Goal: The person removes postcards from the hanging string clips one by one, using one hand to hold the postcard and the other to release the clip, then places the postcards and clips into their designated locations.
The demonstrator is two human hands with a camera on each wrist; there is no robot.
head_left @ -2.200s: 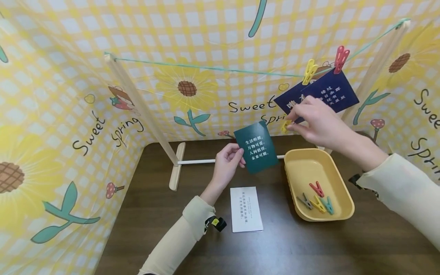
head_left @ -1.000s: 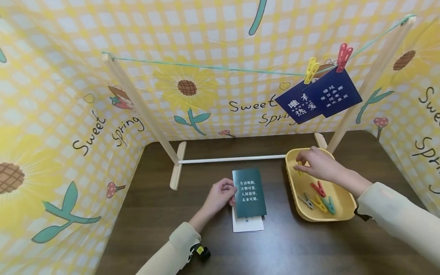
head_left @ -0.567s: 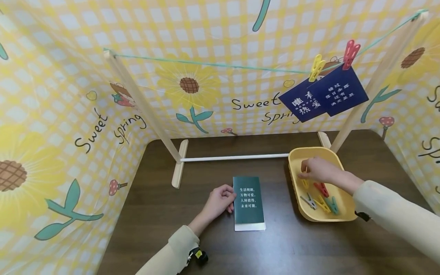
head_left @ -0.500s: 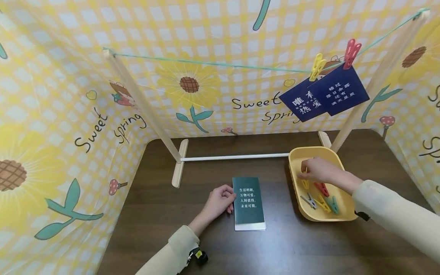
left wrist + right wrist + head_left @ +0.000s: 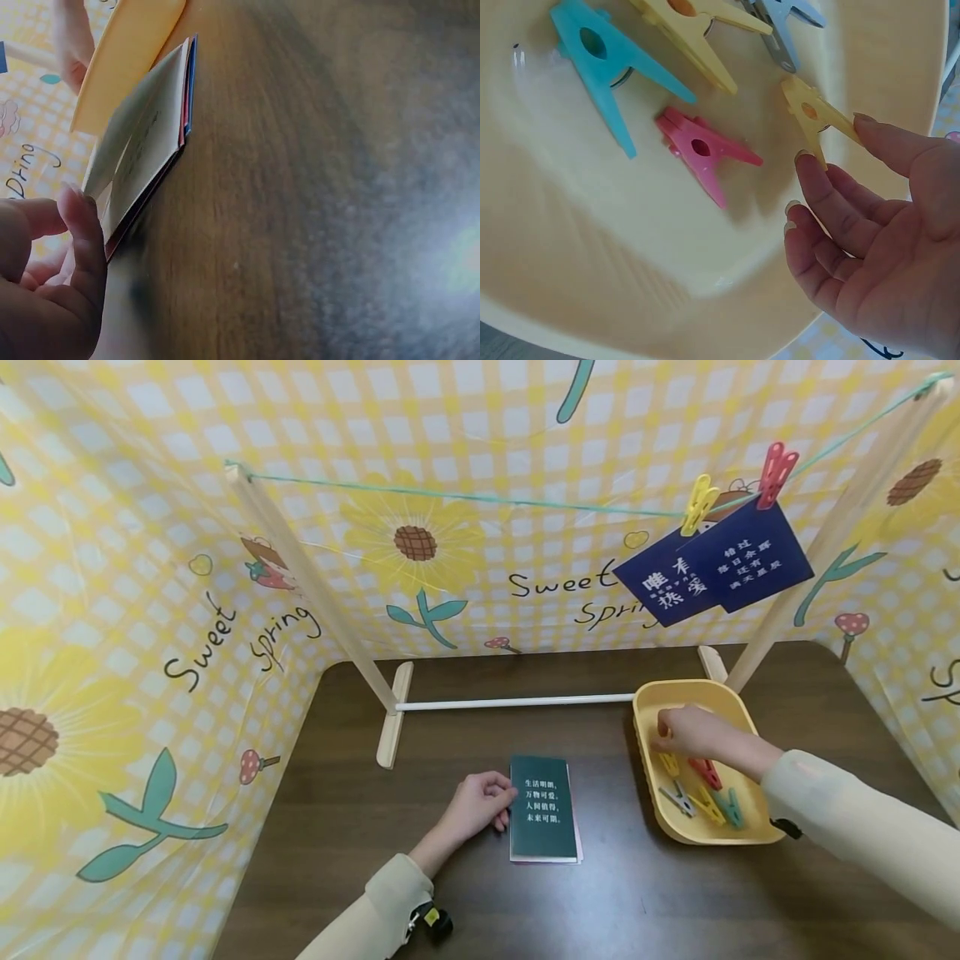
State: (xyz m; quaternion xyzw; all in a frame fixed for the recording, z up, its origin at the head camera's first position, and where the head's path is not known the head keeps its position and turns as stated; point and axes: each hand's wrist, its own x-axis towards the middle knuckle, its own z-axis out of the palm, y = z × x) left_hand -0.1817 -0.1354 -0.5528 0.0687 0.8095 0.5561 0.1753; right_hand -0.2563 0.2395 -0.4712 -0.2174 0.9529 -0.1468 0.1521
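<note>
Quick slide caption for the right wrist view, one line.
Right hand pinches a yellow clothespin inside the yellow basin; a red clothespin and a teal clothespin lie nearby.

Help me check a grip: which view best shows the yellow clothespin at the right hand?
The right wrist view: the yellow clothespin is close, both legs visible at the right hand. The head view shows it small, partly covered; the left wrist view doesn't show it.
</note>
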